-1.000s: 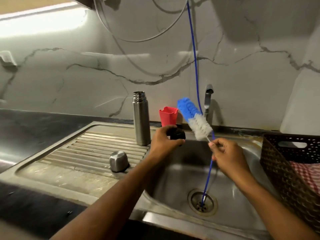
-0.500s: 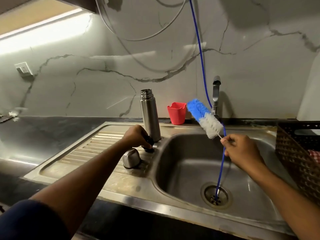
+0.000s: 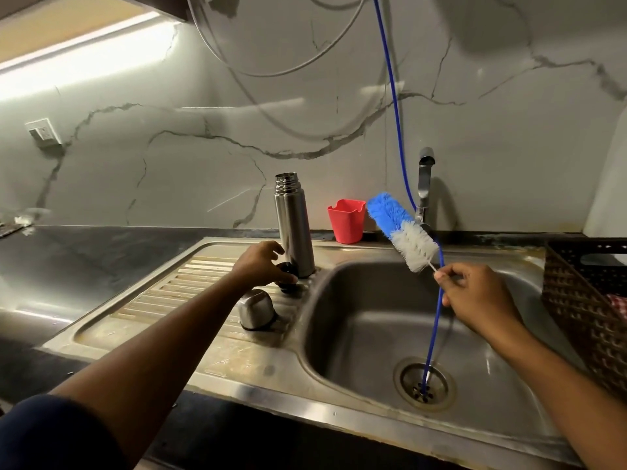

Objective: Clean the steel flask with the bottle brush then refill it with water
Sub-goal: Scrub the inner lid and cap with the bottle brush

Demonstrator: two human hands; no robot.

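Note:
The steel flask (image 3: 294, 232) stands upright and uncapped on the drainboard, at the sink's left rim. My left hand (image 3: 261, 266) reaches down beside its base, fingertips curled on a black stopper (image 3: 287, 279) that rests on the drainboard. In front of that lies the flask's steel cap (image 3: 255, 310). My right hand (image 3: 475, 296) is over the sink basin (image 3: 356, 334) and pinches the thin wire handle of the bottle brush (image 3: 400, 230). Its blue and white bristle head points up and to the left, toward the flask.
A red cup (image 3: 346, 220) sits at the back ledge, with the tap (image 3: 424, 184) to its right. A blue hose (image 3: 397, 130) hangs from above into the drain (image 3: 424, 385). A dark woven basket (image 3: 583, 300) holding a checked cloth stands at the right.
My left hand carried the black stopper from over the sink leftward and set it down on the drainboard by the flask. My right hand and the brush stayed nearly still.

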